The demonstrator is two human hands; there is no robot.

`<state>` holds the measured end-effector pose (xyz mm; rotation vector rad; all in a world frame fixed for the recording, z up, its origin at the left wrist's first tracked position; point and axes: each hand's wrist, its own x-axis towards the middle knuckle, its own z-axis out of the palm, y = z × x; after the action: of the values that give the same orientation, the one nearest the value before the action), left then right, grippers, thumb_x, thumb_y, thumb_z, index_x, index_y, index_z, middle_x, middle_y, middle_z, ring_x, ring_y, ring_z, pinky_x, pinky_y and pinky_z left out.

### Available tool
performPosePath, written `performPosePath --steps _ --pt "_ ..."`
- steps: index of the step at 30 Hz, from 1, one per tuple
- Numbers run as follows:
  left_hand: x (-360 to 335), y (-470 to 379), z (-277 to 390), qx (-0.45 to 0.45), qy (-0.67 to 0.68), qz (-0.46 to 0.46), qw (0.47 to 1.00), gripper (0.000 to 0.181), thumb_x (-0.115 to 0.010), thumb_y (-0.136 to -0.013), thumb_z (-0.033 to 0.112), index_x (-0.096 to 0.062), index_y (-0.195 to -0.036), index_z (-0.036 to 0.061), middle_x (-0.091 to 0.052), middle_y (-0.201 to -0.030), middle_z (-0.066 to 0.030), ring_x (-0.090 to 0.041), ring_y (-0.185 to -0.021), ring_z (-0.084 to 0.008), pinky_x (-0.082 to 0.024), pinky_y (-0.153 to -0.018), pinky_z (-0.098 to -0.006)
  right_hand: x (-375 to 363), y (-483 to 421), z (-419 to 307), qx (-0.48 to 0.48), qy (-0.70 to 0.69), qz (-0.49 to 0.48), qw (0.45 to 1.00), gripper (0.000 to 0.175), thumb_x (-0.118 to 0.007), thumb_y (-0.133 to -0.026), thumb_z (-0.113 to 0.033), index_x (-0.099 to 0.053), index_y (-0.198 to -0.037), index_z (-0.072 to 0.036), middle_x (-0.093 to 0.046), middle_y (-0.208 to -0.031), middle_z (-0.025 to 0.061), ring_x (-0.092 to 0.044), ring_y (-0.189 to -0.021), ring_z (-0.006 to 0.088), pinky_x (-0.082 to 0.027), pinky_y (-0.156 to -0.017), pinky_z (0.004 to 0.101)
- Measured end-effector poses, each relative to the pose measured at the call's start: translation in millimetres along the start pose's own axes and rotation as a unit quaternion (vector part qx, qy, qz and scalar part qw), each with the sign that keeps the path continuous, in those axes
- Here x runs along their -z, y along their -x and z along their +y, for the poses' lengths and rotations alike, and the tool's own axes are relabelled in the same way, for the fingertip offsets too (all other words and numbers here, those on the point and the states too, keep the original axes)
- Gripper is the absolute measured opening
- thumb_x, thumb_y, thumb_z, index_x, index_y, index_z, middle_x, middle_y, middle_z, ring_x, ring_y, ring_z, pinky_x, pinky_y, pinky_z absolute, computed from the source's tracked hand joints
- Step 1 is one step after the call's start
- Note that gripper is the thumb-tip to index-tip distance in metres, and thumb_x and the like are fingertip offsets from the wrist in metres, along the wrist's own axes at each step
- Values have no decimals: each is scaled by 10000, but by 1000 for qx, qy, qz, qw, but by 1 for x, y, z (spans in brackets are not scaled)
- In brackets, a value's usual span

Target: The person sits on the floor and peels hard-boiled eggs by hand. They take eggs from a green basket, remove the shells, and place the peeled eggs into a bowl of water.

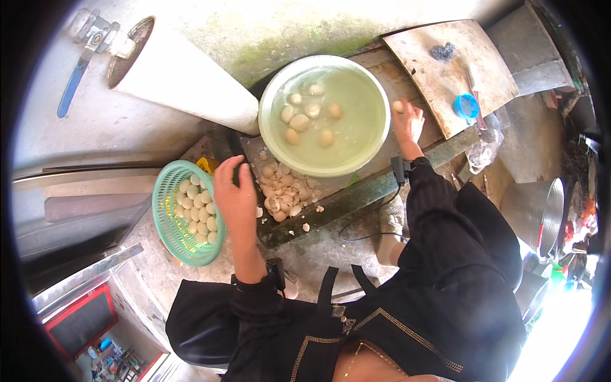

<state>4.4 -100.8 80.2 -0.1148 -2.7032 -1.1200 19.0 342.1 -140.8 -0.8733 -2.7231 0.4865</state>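
In my right hand (408,125), right of the round basin, a small pale egg (397,106) is held at the fingertips. The pale green basin (326,170) holds water with several eggs (299,122) in it, some brownish and some whitish. My left hand (236,193) is raised with thumb and fingers apart, between the green plastic basket and a heap of broken eggshells (286,191); it holds nothing that I can see. The green basket (164,238) contains many pale whole eggs (195,210), and my left hand overlaps its right rim.
A worn board (429,81) at the upper right carries a blue cup (466,106), a brush (473,83) and a dark scouring pad (442,52). A plastic bag (484,145) hangs beside it. A white pipe (191,79) slants down beside the basin. A metal bucket (530,217) stands right.
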Motion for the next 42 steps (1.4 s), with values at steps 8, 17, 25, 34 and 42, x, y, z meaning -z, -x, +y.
performPosePath --steps 8,17,25,34,42 --pt "-31 21 39 19 45 -102 994 198 -681 -937 89 -710 -1123 27 -703 -1129 -143 -666 -1070 -332 -520 -945 -413 -8 2 0 62 -12 47 997 357 -757 -866 -230 -710 -1206 -133 -664 -1183 100 -590 -1106 346 -495 -930 458" --pt "-35 26 31 22 36 -124 991 205 -670 -944 99 -710 -1133 30 -707 -1103 -140 -665 -1062 -333 -517 -931 -413 -9 1 7 32 -12 -33 999 378 -833 -797 -261 -711 -1102 -73 -686 -1103 146 -606 -1046 372 -515 -904 485" --pt "-40 33 29 -2 44 -126 991 217 -671 -943 107 -700 -1145 33 -699 -1084 -153 -654 -1051 -345 -512 -926 -423 14 4 -6 11 70 -72 995 335 -761 -859 -224 -697 -1159 -88 -708 -1110 118 -581 -1129 337 -486 -962 464" --pt "-45 38 28 17 39 -147 988 233 -675 -936 113 -696 -1152 30 -700 -1068 -150 -658 -1022 -345 -517 -895 -432 -7 6 -4 21 -50 -30 998 344 -659 -965 -193 -608 -1297 -118 -641 -1228 169 -606 -1139 414 -513 -956 512" --pt "-52 40 24 8 30 -158 987 236 -679 -944 119 -709 -1157 22 -724 -1042 -157 -707 -978 -299 -542 -883 -393 -2 14 -8 -3 -79 -56 995 400 -712 -893 -113 -612 -1281 -106 -659 -1198 151 -631 -1115 392 -526 -950 475"
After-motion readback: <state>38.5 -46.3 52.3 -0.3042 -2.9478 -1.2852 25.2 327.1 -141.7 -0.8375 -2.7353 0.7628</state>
